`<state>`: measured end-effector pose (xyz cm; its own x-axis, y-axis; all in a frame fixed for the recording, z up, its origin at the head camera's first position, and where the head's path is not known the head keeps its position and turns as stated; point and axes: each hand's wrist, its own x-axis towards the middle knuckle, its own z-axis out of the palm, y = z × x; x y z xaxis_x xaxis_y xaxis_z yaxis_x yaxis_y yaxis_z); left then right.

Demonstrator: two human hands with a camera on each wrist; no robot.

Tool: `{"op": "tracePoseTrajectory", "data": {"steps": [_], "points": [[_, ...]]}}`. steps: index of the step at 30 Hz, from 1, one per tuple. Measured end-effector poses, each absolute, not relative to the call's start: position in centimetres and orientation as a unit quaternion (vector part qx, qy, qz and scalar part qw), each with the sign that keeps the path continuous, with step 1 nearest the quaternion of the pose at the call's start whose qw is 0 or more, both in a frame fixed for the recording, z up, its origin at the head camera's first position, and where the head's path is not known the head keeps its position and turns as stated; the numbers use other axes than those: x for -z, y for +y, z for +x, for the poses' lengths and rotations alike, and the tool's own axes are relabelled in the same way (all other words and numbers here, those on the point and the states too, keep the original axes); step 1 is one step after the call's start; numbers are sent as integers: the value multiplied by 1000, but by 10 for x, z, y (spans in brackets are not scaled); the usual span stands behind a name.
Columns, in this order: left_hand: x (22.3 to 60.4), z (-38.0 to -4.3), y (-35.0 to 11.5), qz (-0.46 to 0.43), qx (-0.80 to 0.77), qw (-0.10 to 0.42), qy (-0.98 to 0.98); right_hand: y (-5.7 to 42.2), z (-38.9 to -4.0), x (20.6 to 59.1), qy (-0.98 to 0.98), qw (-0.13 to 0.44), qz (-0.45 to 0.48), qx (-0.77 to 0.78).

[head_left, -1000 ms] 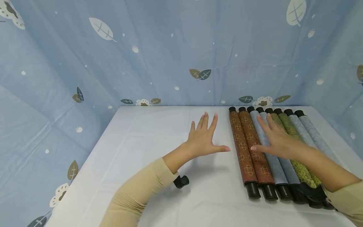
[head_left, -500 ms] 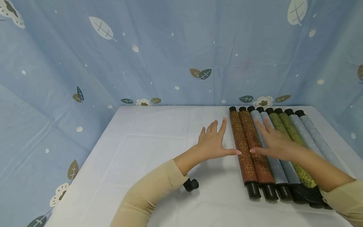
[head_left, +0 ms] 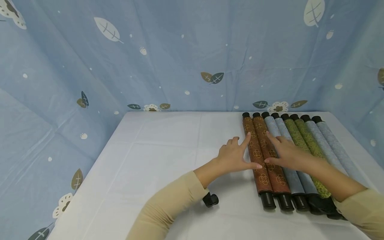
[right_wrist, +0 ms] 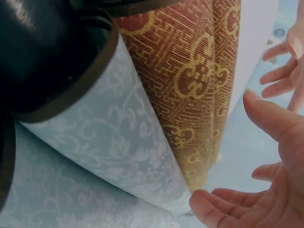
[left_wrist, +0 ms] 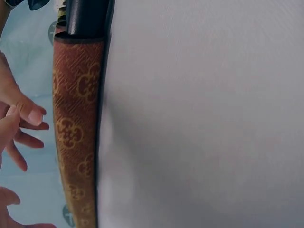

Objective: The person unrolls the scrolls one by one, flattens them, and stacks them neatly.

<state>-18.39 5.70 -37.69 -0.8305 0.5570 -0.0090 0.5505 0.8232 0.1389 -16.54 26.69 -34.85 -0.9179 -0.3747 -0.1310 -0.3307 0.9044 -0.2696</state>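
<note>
Rolled scrolls with black end knobs lie side by side on the right of the white table. Leftmost is a red-brown scroll (head_left: 257, 154) with gold flowers, large in the left wrist view; a matching second scroll (head_left: 280, 180) lies beside it. My left hand (head_left: 234, 157) reaches from the left with spread fingers, its thumb overlapping the leftmost scroll. Over the second scroll and the light blue scrolls (head_left: 295, 183) is my right hand (head_left: 286, 155), thumb and forefinger apart. Neither hand grips anything. The right wrist view shows my right hand (right_wrist: 256, 204) beside the patterned cloth.
Green scrolls (head_left: 309, 140) and grey-blue scrolls (head_left: 333, 141) continue the row to the right, partly hidden by my right arm. A blue leaf-print curtain (head_left: 180, 66) hangs behind the white tabletop (head_left: 156, 146). A black wrist device (head_left: 211, 200) sits under my left sleeve.
My left hand has moved right and slightly nearer, from bare tabletop to the leftmost scroll. The right hand has shifted a little left. The scrolls have stayed put.
</note>
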Motion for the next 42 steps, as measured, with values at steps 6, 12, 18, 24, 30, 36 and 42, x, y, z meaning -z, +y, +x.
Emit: {"op": "tracePoseTrajectory", "data": {"steps": [6, 12, 18, 24, 30, 36, 42], "points": [[386, -180, 70, 299, -67, 41, 951, 266, -168, 354, 972, 106, -155, 139], [399, -178, 77, 281, -131, 85, 947, 264, -169, 359, 964, 123, -131, 196], [410, -180, 83, 277, -202, 120, 932, 259, -171, 360, 961, 151, -108, 206], [417, -183, 89, 258, -303, 148, 905, 256, -174, 359, 962, 156, -102, 201], [417, -184, 94, 255, -334, 163, 892, 257, -180, 359, 959, 169, -123, 192], [414, -184, 98, 250, -334, 173, 892, 257, -190, 354, 947, 211, -133, 204], [414, -183, 98, 234, -360, 173, 887, 254, -198, 349, 917, 287, -109, 254]]}}
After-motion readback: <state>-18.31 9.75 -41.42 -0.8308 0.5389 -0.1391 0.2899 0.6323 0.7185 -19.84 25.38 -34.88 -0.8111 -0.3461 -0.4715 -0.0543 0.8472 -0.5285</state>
